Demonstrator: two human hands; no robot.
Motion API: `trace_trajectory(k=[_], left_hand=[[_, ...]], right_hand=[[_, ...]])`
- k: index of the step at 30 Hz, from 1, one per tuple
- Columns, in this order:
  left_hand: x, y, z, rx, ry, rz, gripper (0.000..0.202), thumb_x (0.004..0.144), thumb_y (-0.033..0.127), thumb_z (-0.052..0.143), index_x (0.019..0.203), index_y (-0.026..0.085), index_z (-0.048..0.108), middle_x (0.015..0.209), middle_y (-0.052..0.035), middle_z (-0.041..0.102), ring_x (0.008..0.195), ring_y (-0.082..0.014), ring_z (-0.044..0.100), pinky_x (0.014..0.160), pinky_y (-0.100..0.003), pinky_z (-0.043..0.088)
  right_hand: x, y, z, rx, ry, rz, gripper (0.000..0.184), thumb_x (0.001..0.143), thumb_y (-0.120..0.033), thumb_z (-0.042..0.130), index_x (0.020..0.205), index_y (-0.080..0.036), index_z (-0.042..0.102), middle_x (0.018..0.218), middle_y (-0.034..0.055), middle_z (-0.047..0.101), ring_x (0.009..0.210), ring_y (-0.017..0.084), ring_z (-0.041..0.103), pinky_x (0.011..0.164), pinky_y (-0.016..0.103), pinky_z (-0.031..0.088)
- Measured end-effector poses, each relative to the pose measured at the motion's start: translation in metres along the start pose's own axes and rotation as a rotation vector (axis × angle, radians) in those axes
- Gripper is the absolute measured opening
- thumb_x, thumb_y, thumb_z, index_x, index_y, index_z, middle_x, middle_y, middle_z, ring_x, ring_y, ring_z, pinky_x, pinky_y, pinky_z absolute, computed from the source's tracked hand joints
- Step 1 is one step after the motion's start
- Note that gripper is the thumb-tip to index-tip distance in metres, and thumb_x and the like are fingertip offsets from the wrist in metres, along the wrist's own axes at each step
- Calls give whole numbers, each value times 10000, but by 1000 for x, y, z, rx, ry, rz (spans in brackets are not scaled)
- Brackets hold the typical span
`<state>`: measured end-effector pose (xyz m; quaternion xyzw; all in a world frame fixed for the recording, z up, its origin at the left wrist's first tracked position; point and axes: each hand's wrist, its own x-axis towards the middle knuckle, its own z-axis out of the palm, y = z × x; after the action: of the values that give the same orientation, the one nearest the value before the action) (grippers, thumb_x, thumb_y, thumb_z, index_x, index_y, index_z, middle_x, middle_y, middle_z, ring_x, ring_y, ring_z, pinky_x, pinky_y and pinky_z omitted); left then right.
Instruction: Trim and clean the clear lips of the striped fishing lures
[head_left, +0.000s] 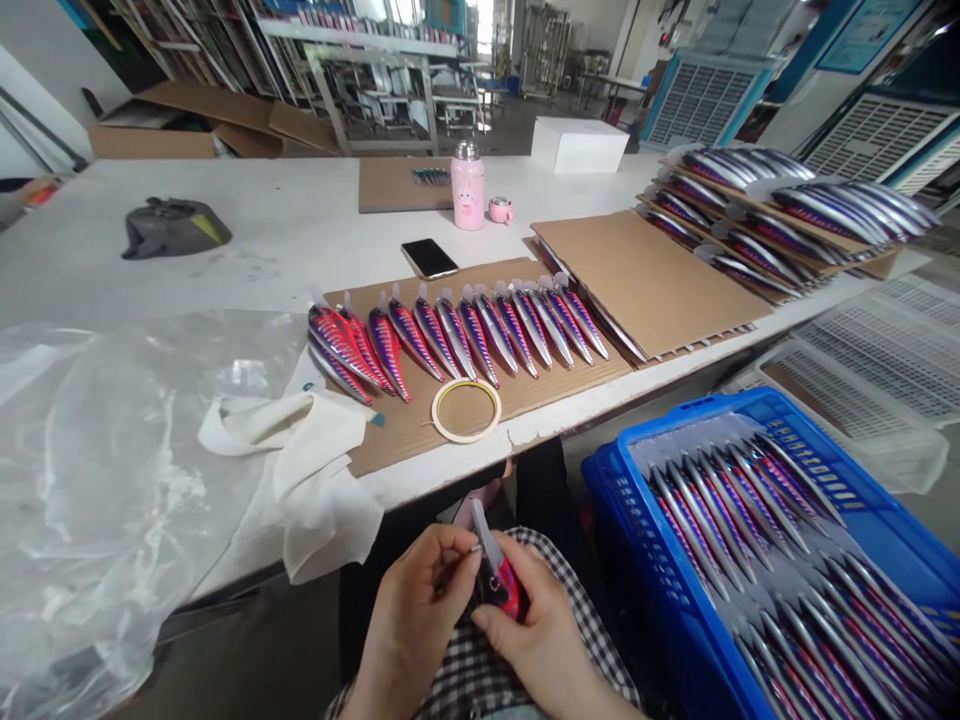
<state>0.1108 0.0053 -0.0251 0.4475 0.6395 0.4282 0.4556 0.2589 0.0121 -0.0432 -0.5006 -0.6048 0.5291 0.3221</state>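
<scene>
Over my lap, my right hand [534,612] grips a fishing lure [508,588] with a red and dark body, its clear lip [482,525] pointing up. My left hand [420,598] is beside the lip, thumb and forefinger pinched on a small metallic piece that is too small to name. Most of the lure's body is hidden by my right fingers. On the table ahead, a row of similar striped lures [472,335] lies on a cardboard sheet [551,392]. A thin roll of tape [435,412] rests at the sheet's front edge.
A blue crate [626,520] of lures stands at right. Stacked cardboard layers with lures [787,215] sit at the back right. A phone [429,258], pink bottle [468,190], white cloth [315,460], clear plastic sheeting [112,480] and grey bag [172,228] are on the table.
</scene>
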Motion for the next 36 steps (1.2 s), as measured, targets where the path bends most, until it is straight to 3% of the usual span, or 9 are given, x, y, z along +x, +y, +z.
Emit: trace_trajectory(k=[8,15,20,26,36], left_hand=[[2,0,-6,25,-56,-45,96,810,306,628,775,218,614,693,33,627,641,-132,581,619,-205,463],[0,7,-7,192,-18,156,98,830,279,592,758,225,631,729,19,573,632,-136,566,591,-222,446],[0,13,-9,265,-95,56,188,868,341,523,746,217,593,660,22,579,609,-148,559,576,-227,437],[-1,16,-5,255,-20,42,189,831,297,539,665,212,570,610,33,569,554,-130,527,506,-203,381],[0,11,-4,250,6,59,190,795,267,536,613,216,523,545,53,489,493,-111,450,461,-197,326]], right_hand=[[4,-10,-4,-15,-79,50,588,629,-11,648,1153,-277,650,970,-3,670,911,225,589,844,326,442],[4,-7,-5,62,-66,44,574,645,-26,671,1156,-288,645,1027,-11,669,958,219,592,874,315,427],[3,-6,-4,47,-71,13,555,676,-47,694,1163,-308,640,1021,-24,678,956,211,582,868,303,421],[2,-4,-6,31,-62,-6,563,674,-58,723,1170,-312,642,1026,-16,674,944,213,581,854,299,425],[4,-9,-8,-54,-96,-36,580,670,-32,713,1179,-300,638,998,-13,691,923,221,582,841,308,432]])
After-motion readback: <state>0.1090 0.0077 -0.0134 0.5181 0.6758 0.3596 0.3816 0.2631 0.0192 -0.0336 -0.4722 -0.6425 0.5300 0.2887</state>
